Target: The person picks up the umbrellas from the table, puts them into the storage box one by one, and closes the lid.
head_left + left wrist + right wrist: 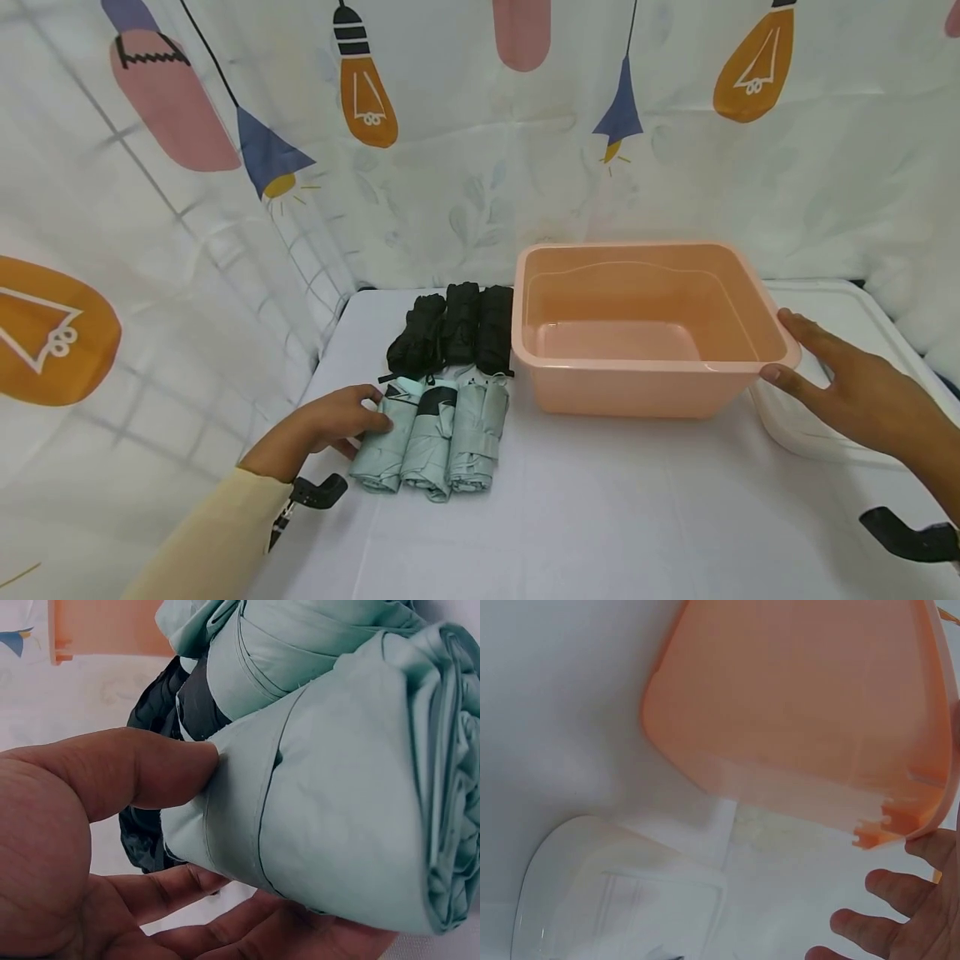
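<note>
Three pale green rolled fabric bundles (426, 437) lie side by side on the table. My left hand (326, 425) holds the leftmost one, thumb on its near face and fingers beneath it; the left wrist view shows this bundle (337, 772) close up with its layered end. Behind them lie three black rolled bundles (459, 329), touching the green row. To their right stands a peach plastic tub (622, 387), its visible inside bare. At the tub's right rim my right hand (862, 392) touches the edge with spread, fairly straight fingers (900, 891).
A white lid-like tray (795, 417) lies to the right of the tub, partly under my right hand; the right wrist view shows its rounded corner. A patterned curtain (450, 192) hangs behind the table, and a wire grid shows through it on the left.
</note>
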`<state>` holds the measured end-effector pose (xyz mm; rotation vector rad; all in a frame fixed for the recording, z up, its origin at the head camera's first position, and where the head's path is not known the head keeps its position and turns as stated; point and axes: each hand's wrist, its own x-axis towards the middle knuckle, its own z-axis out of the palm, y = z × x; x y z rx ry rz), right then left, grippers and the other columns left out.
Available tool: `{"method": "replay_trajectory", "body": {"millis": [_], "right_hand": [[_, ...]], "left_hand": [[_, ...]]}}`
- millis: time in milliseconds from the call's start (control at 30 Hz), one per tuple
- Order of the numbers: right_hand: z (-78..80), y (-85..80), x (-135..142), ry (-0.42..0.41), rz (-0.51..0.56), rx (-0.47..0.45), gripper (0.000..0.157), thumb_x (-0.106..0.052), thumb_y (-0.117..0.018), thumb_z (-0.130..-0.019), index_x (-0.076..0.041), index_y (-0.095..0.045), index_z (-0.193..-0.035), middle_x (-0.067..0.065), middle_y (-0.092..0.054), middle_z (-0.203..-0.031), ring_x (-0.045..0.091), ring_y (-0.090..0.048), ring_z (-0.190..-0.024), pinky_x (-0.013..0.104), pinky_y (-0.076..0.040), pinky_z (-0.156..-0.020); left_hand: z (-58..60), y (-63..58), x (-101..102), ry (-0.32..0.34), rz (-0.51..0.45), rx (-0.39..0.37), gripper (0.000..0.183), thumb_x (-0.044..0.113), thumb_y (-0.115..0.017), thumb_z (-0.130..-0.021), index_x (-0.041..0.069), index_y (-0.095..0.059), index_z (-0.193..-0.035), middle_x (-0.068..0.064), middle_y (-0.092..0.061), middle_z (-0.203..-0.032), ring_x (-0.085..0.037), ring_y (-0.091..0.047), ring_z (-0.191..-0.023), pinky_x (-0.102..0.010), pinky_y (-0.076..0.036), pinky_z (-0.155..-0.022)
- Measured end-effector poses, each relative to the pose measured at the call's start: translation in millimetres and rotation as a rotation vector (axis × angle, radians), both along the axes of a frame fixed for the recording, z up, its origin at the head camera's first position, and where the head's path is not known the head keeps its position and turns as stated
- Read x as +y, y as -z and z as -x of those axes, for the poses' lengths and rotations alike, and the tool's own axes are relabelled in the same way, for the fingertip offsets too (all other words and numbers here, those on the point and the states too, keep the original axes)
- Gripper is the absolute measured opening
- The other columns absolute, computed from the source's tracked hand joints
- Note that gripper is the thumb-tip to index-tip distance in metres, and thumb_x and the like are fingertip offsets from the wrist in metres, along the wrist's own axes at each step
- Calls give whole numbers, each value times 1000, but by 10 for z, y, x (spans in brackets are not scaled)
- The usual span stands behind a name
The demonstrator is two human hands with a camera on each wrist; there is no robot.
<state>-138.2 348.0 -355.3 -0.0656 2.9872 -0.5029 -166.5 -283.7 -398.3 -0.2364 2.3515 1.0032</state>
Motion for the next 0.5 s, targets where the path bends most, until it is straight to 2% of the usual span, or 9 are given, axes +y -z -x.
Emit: {"method": "replay_trajectory", "body": {"millis": [300, 500], "right_hand": [[4, 16, 20, 2, -5, -2, 94, -63, -51, -101, -25, 8, -163, 44, -18, -154, 73, -33, -121, 84, -36, -81], [-6, 21, 7, 3, 0, 14, 94, -62, -52, -101, -23, 6, -164, 36, -7, -161, 73, -31, -123, 85, -29, -87]], "left_hand": [[-25, -46, 26, 1, -10, -1, 68, 16, -79, -88, -5, -43, -141, -30, -48, -137, -34, -65, -101, -50, -60, -73], [-12, -38, -1, 11, -49, -10, 71, 12, -79, -87, -6, -41, -144, -26, -55, -129, -32, -65, -99, -51, -60, -73]]}}
